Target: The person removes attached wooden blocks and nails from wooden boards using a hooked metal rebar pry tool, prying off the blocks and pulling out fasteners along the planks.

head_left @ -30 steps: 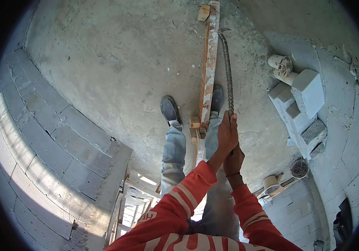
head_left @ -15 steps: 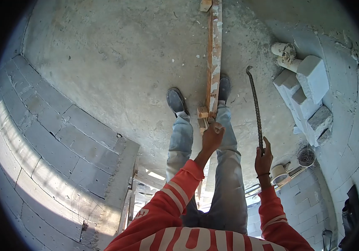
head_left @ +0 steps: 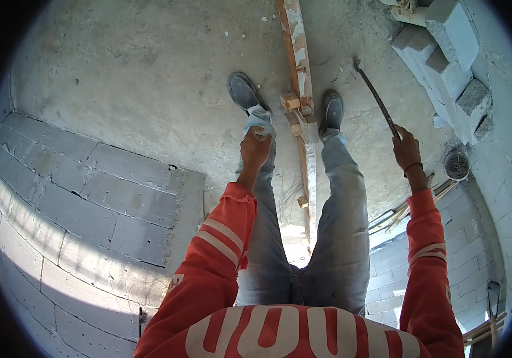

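Observation:
My right hand (head_left: 407,148) is closed around the lower end of a ribbed steel pry bar (head_left: 377,98), whose bent tip is at the upper end, over the concrete floor. My left hand (head_left: 256,149) is closed in front of my left trouser leg (head_left: 258,118). Its curled fingers hide what they hold, if anything. Between my feet runs a long wooden beam (head_left: 299,53), with white residue on its face. Small wood blocks (head_left: 290,100) sit against its side near my shoes.
Pale blocks (head_left: 435,65) are piled against the right wall, with a round wire-filled container (head_left: 457,164) below them. A low block wall (head_left: 130,179) stands on the left. Thin wooden strips (head_left: 441,190) lie at the lower right.
My left hand has left the beam's blocks and moved left to my left leg. My right hand has moved right and up with the pry bar, now more tilted. The whole view has shifted.

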Tool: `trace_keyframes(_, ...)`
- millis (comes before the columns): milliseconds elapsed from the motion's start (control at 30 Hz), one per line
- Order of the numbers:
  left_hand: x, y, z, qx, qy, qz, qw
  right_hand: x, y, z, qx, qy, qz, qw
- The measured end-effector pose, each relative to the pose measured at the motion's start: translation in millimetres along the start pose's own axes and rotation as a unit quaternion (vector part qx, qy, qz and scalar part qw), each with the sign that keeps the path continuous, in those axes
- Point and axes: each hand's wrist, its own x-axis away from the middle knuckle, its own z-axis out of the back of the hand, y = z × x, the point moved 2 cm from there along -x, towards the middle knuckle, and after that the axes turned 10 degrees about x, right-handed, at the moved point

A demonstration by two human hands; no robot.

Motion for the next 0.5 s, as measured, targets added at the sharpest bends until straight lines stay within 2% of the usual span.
trace_keyframes(67, 0.2, -1.8, -17.2, -0.03, 0.02, -0.046, 0.998, -6.0, 13.4, 9.0, -0.008, -0.019, -0.008, 1.0)
trace_keyframes(200, 4.2, -5.0, -64.8, -0.04, 0.011, -0.031, 0.999, -7.3, 51.5, 11.0, 0.012, -0.022, 0.026, 0.999)
trace_keyframes(267, 8.8, -0.9, -89.0, -0.092, 0.061, -0.093, 0.99, -11.4, 75.7, -0.5, 0.027, 0.005, 0.065, 0.997)
trace_keyframes(300, 10.4, -2.4, -101.9, -0.097, 0.068, -0.092, 0.989, -12.8, 85.9, -4.4, 0.021, 0.005, 0.072, 0.997)
trace_keyframes(367, 4.0, 8.1, -126.9, -0.17, 0.131, -0.248, 0.945, -9.5, 99.6, -2.4, -0.004, 0.008, 0.08, 0.997)
trace_keyframes(400, -5.7, 11.6, -138.7, -0.179, 0.127, -0.256, 0.941, -7.8, 108.7, -5.6, 0.009, 0.03, 0.086, 0.996)
trace_keyframes(500, -23.1, 22.5, -168.8, -0.318, 0.119, -0.251, 0.907, -11.9, 135.1, -15.8, -0.009, 0.055, 0.101, 0.993)
